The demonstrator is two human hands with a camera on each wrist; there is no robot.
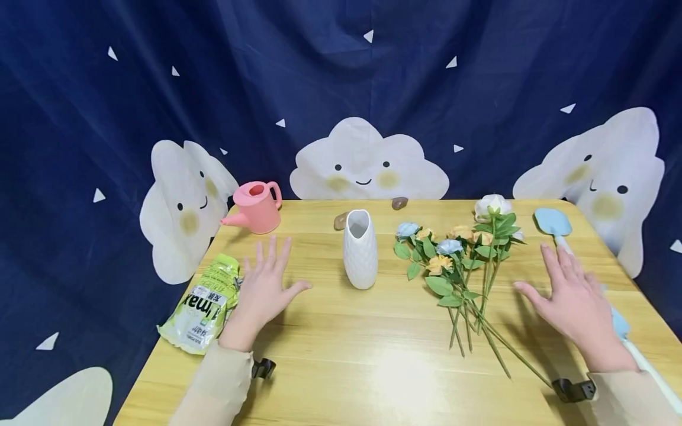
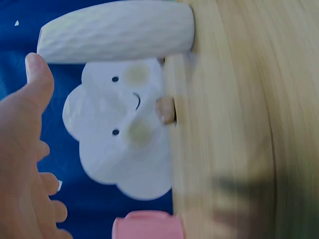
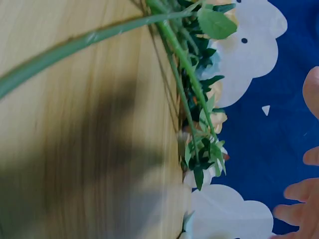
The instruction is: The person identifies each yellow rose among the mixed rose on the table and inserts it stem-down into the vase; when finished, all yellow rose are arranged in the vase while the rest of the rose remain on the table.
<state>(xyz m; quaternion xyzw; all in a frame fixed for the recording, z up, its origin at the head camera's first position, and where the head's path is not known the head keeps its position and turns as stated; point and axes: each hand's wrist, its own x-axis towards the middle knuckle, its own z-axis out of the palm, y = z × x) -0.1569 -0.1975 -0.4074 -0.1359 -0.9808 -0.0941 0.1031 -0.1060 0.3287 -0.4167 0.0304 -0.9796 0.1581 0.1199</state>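
wooden table | navy cloud backdrop behind | 2 hands above

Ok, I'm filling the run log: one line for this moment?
left hand: open, near vase | right hand: open, beside flowers | nothing held

Head view: looks forward and down from above the near edge of the surface, taking in both hands and the backdrop.
Left wrist view: close, turned sideways, facing the white vase and backdrop.
Right wrist view: close, low over the flowers.
Shared: vase, flowers, surface, cloud backdrop.
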